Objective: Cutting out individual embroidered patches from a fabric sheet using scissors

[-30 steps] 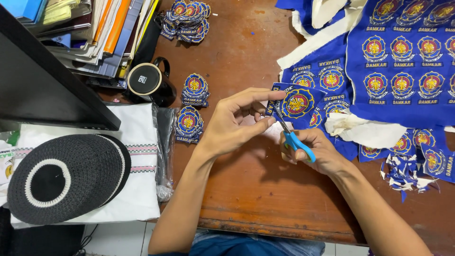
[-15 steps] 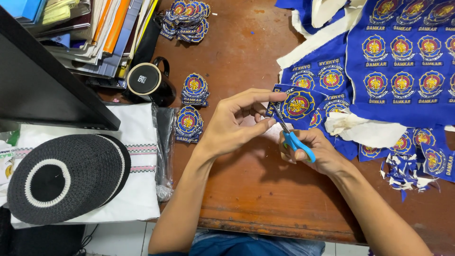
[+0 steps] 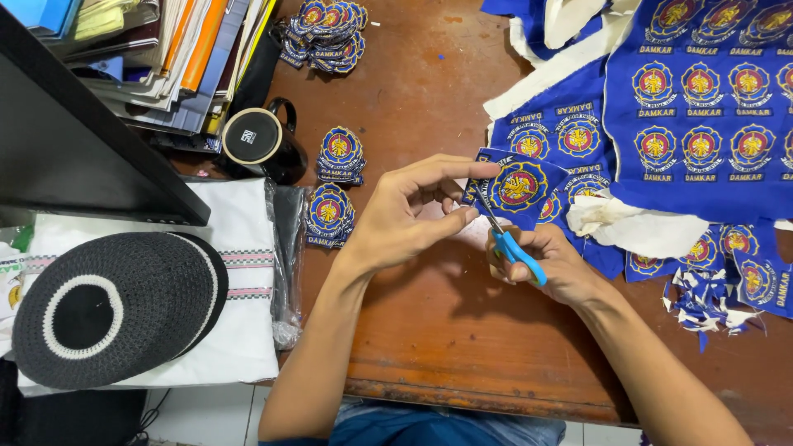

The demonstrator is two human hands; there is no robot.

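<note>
here, the left hand [image 3: 405, 216] pinches an embroidered blue patch [image 3: 516, 186] between thumb and fingers, holding it up just above the wooden desk [image 3: 429, 330]; the remaining fingers are curled loosely. the right hand [image 3: 549, 264] is closed around blue-handled scissors [image 3: 512, 248], blades pointing up at the lower left edge of the patch; cannot tell whether the blades are parted. patch sits between both hands, near desk centre, its right side overlapping more blue cloth. right of the hands: a blue fabric sheet [image 3: 702, 107] with rows of uncut patches, white backing [image 3: 636, 227] peeling beside it, and small blue and white trimmings [image 3: 702, 301]. left of the hands: two small stacks of cut patches [image 3: 334, 186], a third stack [image 3: 326, 33] farther up, a black mug [image 3: 260, 142], a black knitted cap [image 3: 111, 306] on folded white cloth [image 3: 239, 272].
</note>
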